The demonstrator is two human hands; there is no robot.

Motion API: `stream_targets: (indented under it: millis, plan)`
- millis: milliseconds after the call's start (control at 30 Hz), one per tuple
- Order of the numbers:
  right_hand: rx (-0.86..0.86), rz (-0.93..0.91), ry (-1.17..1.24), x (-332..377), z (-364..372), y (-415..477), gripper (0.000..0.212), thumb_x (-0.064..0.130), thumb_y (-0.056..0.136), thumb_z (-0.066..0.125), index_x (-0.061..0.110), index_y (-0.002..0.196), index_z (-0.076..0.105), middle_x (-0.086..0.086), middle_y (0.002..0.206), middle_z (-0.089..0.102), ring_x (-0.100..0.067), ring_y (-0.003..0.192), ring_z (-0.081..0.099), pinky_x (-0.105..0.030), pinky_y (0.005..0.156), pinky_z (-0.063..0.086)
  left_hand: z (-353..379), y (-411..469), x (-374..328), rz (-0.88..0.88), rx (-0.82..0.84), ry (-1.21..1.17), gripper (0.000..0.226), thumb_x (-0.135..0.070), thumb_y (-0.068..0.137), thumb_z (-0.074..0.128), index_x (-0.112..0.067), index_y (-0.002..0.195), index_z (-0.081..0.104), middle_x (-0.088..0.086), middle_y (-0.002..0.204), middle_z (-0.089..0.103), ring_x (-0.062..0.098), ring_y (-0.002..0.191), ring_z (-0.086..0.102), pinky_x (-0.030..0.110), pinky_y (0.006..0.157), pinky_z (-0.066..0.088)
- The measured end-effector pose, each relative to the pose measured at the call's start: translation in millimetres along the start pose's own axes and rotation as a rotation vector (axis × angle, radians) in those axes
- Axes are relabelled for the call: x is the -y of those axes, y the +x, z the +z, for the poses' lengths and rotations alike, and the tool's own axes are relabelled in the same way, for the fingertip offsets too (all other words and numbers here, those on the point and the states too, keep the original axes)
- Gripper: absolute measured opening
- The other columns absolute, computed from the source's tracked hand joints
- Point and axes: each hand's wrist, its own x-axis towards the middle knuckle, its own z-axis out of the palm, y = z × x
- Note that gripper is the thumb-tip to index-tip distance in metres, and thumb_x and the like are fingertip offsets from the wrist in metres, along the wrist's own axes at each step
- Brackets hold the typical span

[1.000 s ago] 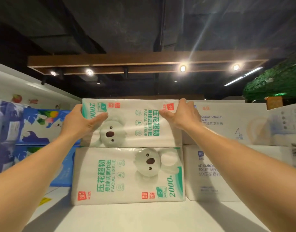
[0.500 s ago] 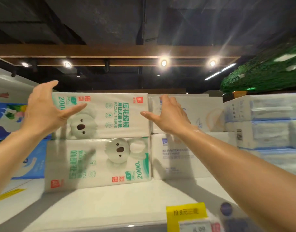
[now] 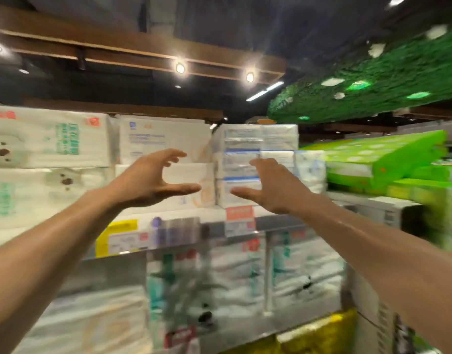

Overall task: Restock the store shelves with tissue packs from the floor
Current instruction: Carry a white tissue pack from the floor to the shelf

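Two white koala-print tissue packs are stacked at the far left of the top shelf, the upper one (image 3: 48, 137) on the lower one (image 3: 41, 190). My left hand (image 3: 148, 181) hangs in the air to their right, fingers spread and curled, holding nothing. My right hand (image 3: 273, 186) is level with it, also empty with fingers apart. Both hands are in front of plain white tissue packs (image 3: 166, 141) and clear of them. The view is blurred.
The top shelf's edge (image 3: 276, 222) carries a yellow price tag (image 3: 117, 237) and a red one (image 3: 239, 213). Blue-striped packs (image 3: 241, 159) and bright green packs (image 3: 380, 159) stand to the right. More white packs (image 3: 245, 272) fill the shelf below.
Both hands let go of the upper koala pack and pulled back and rightward. The view swung right and down, bringing the lower shelf and green packs into sight.
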Motion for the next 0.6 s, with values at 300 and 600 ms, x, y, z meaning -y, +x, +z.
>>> stream_targets:
  millis: [300,600]
  plan:
    - [0.108,0.318,-0.246,-212,-122,-190,0.086,0.072,0.086,0.054,0.011,0.145,0.044,-0.013,0.146,0.048,-0.031,0.136,0.044,-0.039,0.112,0.037,175,29,-261,0.387,0.269,-0.222,0.122,-0.104,0.047,0.039,-0.027,0.141,0.054,-0.009,0.138,0.059,0.007,0.118,0.055,0.016,0.094,0.035]
    - [0.122,0.706,-0.393,-405,-229,-359,0.094,0.079,0.081,0.045,0.018,0.152,0.037,-0.009,0.151,0.043,-0.028,0.136,0.043,-0.041,0.113,0.038,346,49,-543,0.756,0.424,-0.513,0.123,-0.105,0.053,0.033,-0.027,0.147,0.047,-0.003,0.150,0.050,0.006,0.132,0.047,0.018,0.107,0.032]
